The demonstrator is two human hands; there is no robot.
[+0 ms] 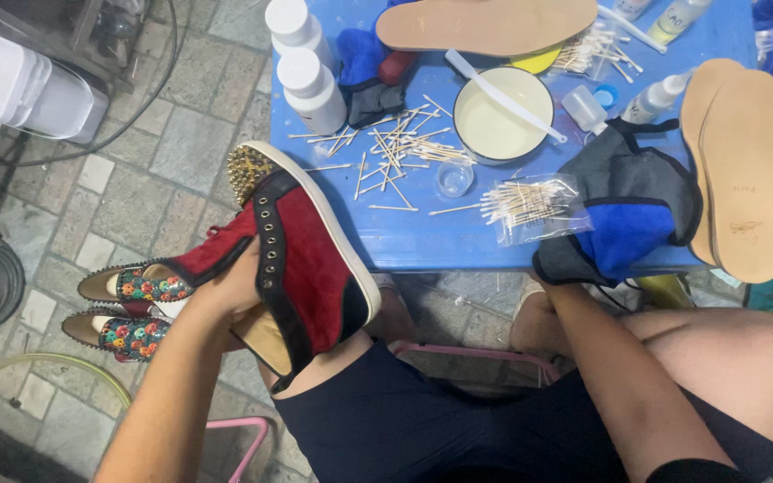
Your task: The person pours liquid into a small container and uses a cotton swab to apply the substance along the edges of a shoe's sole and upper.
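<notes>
Stone floor tiles lie under the blue counter (422,237) littered with cotton swabs (400,143). My left hand (230,291) clasps a red suede high-top sneaker (301,259), gold-studded toe, white sole, above my lap. My right hand (558,268) clutches a grey-blue cloth (628,210) at the counter's edge.

The blue table (422,241) is crowded: scattered cotton swabs (395,148), a cream bowl (503,112), white bottles (310,85), insoles (744,170) and a grey-blue cloth (624,210); bare strip only along its near edge, below the small clear cup (454,177)
</notes>
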